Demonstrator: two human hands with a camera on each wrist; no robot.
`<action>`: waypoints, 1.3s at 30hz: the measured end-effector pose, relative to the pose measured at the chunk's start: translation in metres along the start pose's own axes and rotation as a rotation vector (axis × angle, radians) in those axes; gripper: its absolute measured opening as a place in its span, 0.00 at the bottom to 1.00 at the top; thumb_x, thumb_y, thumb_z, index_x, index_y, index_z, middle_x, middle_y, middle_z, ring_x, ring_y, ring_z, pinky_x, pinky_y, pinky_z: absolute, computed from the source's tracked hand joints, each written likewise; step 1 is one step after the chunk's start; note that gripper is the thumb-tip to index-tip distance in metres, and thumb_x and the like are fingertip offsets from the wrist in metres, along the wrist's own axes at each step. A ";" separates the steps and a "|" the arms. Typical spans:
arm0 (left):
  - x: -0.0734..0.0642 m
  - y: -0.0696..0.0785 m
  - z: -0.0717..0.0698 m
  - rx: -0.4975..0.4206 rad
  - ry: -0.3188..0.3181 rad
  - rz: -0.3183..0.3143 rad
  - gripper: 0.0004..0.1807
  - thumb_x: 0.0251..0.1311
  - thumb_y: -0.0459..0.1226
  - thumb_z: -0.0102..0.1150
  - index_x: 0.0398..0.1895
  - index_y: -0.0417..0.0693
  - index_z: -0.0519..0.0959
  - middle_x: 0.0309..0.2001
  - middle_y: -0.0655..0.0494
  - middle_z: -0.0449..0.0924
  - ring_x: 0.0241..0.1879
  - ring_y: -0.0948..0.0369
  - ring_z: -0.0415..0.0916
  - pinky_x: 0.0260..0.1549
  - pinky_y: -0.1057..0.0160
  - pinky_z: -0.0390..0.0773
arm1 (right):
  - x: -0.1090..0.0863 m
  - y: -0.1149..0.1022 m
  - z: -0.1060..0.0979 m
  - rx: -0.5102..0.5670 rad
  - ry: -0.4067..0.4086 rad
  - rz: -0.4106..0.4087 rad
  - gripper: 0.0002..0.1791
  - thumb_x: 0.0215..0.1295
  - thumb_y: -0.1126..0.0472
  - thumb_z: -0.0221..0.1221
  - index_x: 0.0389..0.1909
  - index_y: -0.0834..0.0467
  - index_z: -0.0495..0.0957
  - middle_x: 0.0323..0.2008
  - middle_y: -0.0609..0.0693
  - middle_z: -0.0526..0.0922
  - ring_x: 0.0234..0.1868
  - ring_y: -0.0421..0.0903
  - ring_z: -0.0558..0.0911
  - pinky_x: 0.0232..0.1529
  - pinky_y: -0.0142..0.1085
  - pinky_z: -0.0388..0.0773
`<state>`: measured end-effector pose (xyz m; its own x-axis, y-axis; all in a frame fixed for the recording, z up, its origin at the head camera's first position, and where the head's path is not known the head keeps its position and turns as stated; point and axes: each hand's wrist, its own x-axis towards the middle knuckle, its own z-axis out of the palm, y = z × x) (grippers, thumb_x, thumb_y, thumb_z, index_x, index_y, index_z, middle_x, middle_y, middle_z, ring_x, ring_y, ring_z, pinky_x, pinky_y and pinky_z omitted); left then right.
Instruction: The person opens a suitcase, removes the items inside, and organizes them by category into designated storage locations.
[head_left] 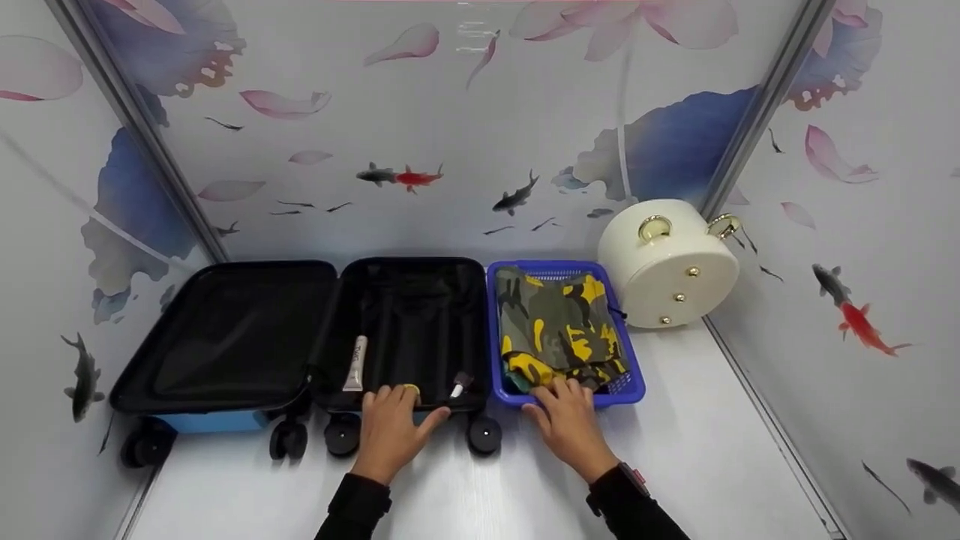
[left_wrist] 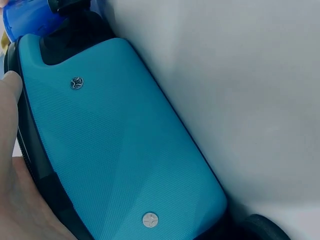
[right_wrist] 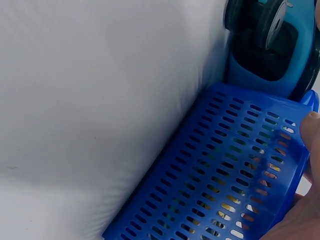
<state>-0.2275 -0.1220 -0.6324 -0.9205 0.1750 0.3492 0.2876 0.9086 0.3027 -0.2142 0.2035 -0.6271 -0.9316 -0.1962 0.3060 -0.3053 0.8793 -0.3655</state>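
An open suitcase, black inside (head_left: 420, 300) and blue-green outside (left_wrist: 120, 135), lies to the left of a blue slotted basket (right_wrist: 215, 165). My left hand (head_left: 392, 431) rests over the front rim of the suitcase's right half, thumb along the edge. Beside its fingertips sits a small yellow thing (head_left: 411, 388), partly hidden. A pale tube (head_left: 357, 364) and a small dark-and-white item (head_left: 459, 386) lie in that half. My right hand (head_left: 571, 427) reaches over the basket's front rim, by folded camouflage cloth (head_left: 559, 315); skin shows through the slots.
A round white case (head_left: 667, 262) with gold-coloured handles stands at the back right, beside the basket. The suitcase's other half (head_left: 232, 330) lies open at the left. Printed panels (head_left: 450, 112) enclose the back and both sides. Black wheels (head_left: 484, 435) stick out in front.
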 end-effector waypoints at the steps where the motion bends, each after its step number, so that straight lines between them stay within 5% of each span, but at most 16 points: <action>1: 0.001 -0.001 0.000 0.000 0.007 -0.001 0.35 0.70 0.70 0.61 0.47 0.47 0.84 0.40 0.53 0.83 0.38 0.55 0.69 0.46 0.53 0.63 | 0.002 0.000 0.000 0.005 0.006 -0.009 0.17 0.82 0.43 0.61 0.55 0.51 0.87 0.48 0.52 0.81 0.51 0.52 0.73 0.56 0.50 0.66; 18: -0.001 -0.011 0.000 0.003 0.038 0.004 0.32 0.68 0.69 0.65 0.41 0.49 0.84 0.35 0.55 0.80 0.35 0.56 0.68 0.45 0.53 0.64 | 0.031 0.003 0.016 -0.013 0.014 -0.063 0.14 0.84 0.48 0.60 0.55 0.51 0.86 0.49 0.54 0.83 0.53 0.56 0.76 0.53 0.51 0.65; 39: 0.000 0.000 0.004 -0.008 0.098 0.029 0.33 0.67 0.71 0.66 0.38 0.49 0.83 0.33 0.57 0.80 0.34 0.56 0.69 0.43 0.54 0.64 | 0.085 0.035 0.017 -0.019 0.072 -0.107 0.13 0.81 0.51 0.62 0.52 0.55 0.87 0.50 0.59 0.83 0.55 0.62 0.78 0.55 0.58 0.68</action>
<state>-0.2284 -0.1207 -0.6364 -0.8818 0.1629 0.4426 0.3160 0.9008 0.2979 -0.3079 0.2099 -0.6289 -0.8771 -0.2579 0.4052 -0.3974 0.8634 -0.3107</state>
